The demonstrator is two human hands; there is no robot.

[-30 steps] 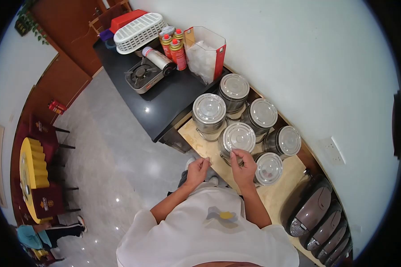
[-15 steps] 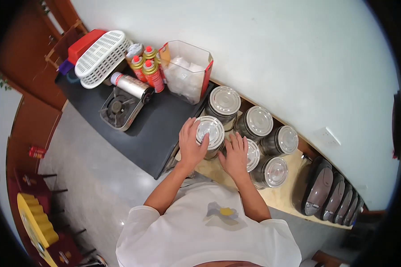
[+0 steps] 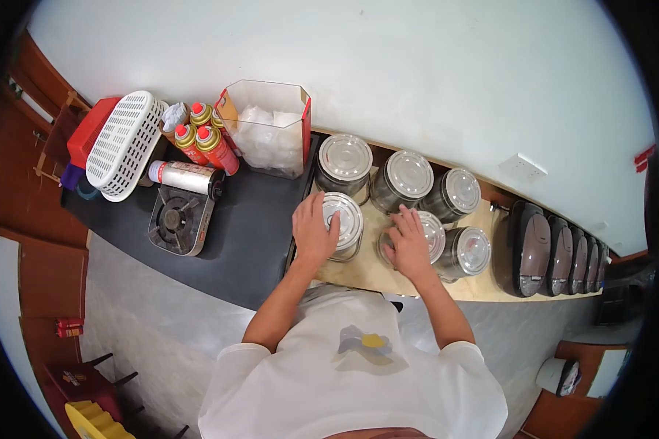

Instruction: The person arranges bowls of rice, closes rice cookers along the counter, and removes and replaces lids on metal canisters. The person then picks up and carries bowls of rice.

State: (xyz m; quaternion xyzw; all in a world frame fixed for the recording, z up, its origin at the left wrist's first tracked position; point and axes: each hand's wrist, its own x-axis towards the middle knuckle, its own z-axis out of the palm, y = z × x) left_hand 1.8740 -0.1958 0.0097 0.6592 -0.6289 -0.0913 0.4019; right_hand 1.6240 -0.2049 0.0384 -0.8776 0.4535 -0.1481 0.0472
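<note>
My left hand (image 3: 314,232) curves round the left side of a canister with a clear round lid (image 3: 342,218), its thumb over the lid's edge. My right hand (image 3: 408,243) lies over the left part of another lidded canister (image 3: 433,235), fingers apart and slightly bent. Part of that canister is hidden under the hand. Behind them stand several matching canisters: one at the back left (image 3: 345,157), one in the back middle (image 3: 408,175) and one at the back right (image 3: 461,192). Another canister (image 3: 472,252) is to the right of my right hand.
Left, the dark countertop (image 3: 260,241) carries a portable gas stove (image 3: 177,219), a silver gas can (image 3: 183,178), several red gas cans (image 3: 214,146), a clear-fronted box of white bags (image 3: 271,139) and a white basket (image 3: 121,146). Dark rounded appliances (image 3: 531,249) line the right end.
The view has turned and shifted. My right hand has moved from the gap between the two front canisters onto the right one. My left hand stays at its canister.
</note>
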